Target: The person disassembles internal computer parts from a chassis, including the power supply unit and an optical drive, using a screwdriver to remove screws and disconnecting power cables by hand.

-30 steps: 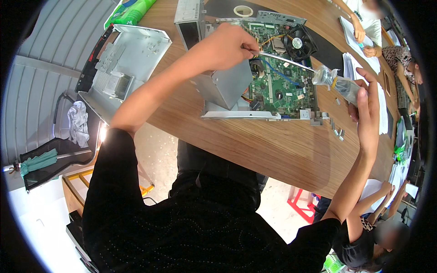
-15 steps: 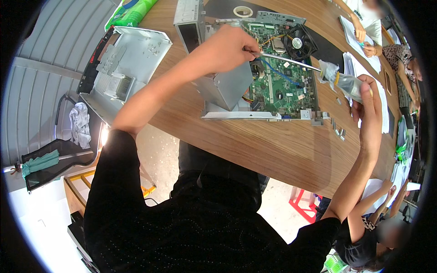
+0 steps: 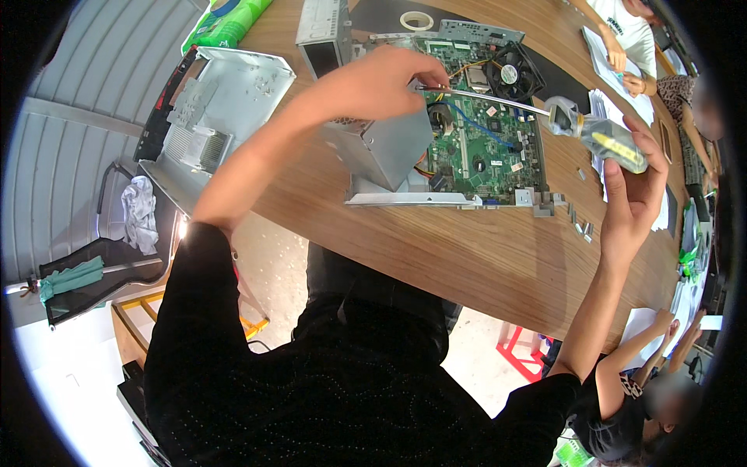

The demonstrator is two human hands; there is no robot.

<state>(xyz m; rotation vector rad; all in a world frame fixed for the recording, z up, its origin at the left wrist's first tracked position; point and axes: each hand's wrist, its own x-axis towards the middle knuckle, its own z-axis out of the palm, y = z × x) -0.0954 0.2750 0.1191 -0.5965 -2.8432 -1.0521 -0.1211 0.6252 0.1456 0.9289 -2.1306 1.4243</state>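
A screwdriver [image 3: 506, 101] is held by both hands across the uncovered computer case [image 3: 412, 198], towards the far edge of the desk [image 3: 467, 253]. The metal shaft is pinched near its left end between the thumb and fingers of the left hand [image 3: 393, 84], just above a grey metal box [image 3: 381, 148]. The handle [image 3: 615, 145], wrapped in clear plastic with yellow showing through, is gripped between the thumb and curled fingers of the right hand [image 3: 636, 179]; how tightly it is held cannot be told.

Below the shaft, a green circuit board [image 3: 490, 156] is exposed, crossed by a blue cable [image 3: 476, 121] and flanked by a black fan [image 3: 521, 74]. A roll of tape [image 3: 416, 21] is seen at the far edge. Small metal pieces [image 3: 582, 224] are scattered beside the case's near right corner.

At the desk's left edge, a heat sink [image 3: 204, 149] is laid in a silver cover [image 3: 245, 97], and a green packet [image 3: 229, 27] is set by the far left corner. At the far right corner, sheets of paper [image 3: 597, 47] are worked over by another person [image 3: 632, 39].
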